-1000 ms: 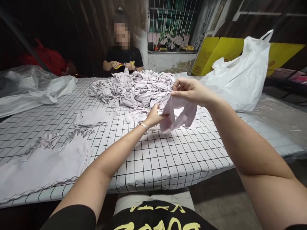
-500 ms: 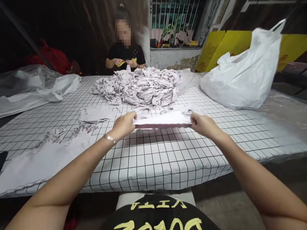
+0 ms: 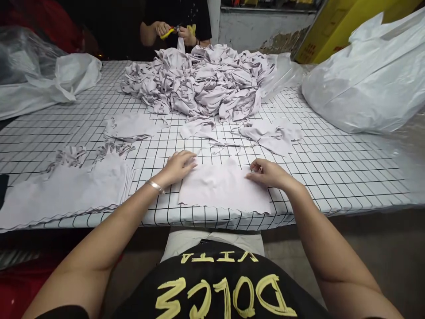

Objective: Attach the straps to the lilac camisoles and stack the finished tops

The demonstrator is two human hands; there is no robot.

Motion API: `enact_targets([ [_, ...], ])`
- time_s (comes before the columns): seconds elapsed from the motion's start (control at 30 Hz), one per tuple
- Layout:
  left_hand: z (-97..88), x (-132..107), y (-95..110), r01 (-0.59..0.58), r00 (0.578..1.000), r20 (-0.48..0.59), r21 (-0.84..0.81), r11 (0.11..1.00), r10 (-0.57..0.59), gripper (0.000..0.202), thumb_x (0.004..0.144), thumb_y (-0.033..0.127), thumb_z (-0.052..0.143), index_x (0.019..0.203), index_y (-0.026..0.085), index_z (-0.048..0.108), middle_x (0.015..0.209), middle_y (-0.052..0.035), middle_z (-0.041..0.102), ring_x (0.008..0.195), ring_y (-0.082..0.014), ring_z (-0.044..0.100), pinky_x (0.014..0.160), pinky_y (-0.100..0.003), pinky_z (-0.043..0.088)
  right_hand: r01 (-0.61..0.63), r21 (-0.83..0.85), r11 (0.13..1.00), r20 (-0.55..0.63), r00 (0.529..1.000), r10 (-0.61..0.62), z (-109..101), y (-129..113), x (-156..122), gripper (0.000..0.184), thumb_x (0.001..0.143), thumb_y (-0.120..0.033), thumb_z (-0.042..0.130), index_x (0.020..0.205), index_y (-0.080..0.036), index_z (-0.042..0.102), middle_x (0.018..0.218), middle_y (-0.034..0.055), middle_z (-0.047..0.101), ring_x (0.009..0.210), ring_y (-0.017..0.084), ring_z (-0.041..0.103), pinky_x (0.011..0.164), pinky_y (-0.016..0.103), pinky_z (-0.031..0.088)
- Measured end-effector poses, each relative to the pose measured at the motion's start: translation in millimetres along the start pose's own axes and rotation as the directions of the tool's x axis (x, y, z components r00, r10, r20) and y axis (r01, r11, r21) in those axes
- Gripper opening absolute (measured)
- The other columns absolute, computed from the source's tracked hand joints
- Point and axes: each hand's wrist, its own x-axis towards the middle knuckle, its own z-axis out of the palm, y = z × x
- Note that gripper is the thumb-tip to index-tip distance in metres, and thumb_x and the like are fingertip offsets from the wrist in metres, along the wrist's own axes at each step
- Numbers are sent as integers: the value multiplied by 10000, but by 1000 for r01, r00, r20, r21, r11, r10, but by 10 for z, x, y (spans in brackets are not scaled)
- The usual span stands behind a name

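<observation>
A pale lilac cloth piece (image 3: 226, 186) lies flat near the table's front edge, with slight wrinkles in its middle. At its upper left corner is my left hand (image 3: 179, 167), fingers stretched and thumb apart, the tips touching the cloth. My right hand (image 3: 270, 173) rests by the upper right side; its fingers are bent, with a gap between thumb and forefinger. Loose crumpled cloth pieces (image 3: 268, 135) lie just beyond. To the left, layered cloth pieces (image 3: 73, 188) with gathered upper ends are stacked flat.
A large heap of crumpled lilac cloth (image 3: 202, 84) covers the table's far middle. A full white plastic bag (image 3: 361, 88) stands right, clear plastic sheeting (image 3: 40, 75) left. Across the table, a person's hands (image 3: 175, 33) hold yellow-handled snips (image 3: 168, 33). The tablecloth (image 3: 341, 173) is checked.
The cloth piece, stretched up between both hands before, now lies flat on the table. Both hands have loosened and come down with it. The view has tilted downward.
</observation>
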Motion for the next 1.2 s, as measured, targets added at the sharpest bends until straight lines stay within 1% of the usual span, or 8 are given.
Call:
enact_targets([
  [0.13,66,290,-39,9,987,161,82,997,-22,208,768,359,619,919,227,675,1008,-46,620,1084,-264,515,1007,-485,327,-95,36,995,79,993,92,105,86,-78,322,676,-481,718,781,-211,578,727,11,601,645,165,533,555,279,382],
  [0.37,-156,230,34,-3,987,132,-537,844,88,181,757,335,650,729,168,587,1005,-68,641,985,-189,587,870,-325,458,1,204,979,-234,971,48,154,188,-141,327,708,-501,692,804,-202,604,871,50,603,789,201,533,690,335,429],
  [0.57,-130,406,560,-130,986,27,-515,847,167,142,760,285,654,756,148,616,775,-16,610,768,-134,554,757,-291,454,401,243,883,-419,865,-277,309,-729,-72,365,751,-436,700,971,-225,497,965,58,563,800,193,520,706,348,461],
  [0.7,-3,622,793,-80,995,-5,-579,811,95,130,729,249,674,735,129,624,765,-23,615,743,-133,546,704,-276,442,617,-52,786,-231,758,-610,642,-1120,-266,460,707,-397,758,1066,-240,517,1003,86,556,887,254,517,756,406,461],
  [0.87,78,757,846,-83,996,-8,-536,840,93,89,738,207,659,787,134,643,891,-48,622,807,-149,563,748,-282,453,432,-266,862,-177,857,-485,896,-754,-178,208,852,-240,586,1058,-236,615,937,94,581,873,260,542,770,419,459],
  [1.0,70,392,818,-115,963,-269,-353,929,17,116,816,268,612,882,173,602,929,-44,596,832,-152,557,742,-276,446,372,-175,912,-155,904,-398,745,-366,-128,308,762,-390,719,1023,-244,645,1011,89,597,974,286,544,867,466,435],
  [1.13,274,-285,737,68,997,52,-226,972,-58,303,869,471,539,739,198,527,722,-9,589,648,-153,532,580,-275,399,358,-63,932,-184,913,-363,671,-198,-208,177,807,-362,675,922,-233,637,962,80,604,958,267,551,852,423,448],
  [1.2,464,-526,735,76,995,78,-87,993,-69,369,812,571,582,776,209,521,746,-17,596,660,-176,538,581,-296,397,356,-27,934,-217,910,-353,690,-213,-227,110,878,-317,571,825,-224,598,885,71,610,891,248,568,813,395,453],
])
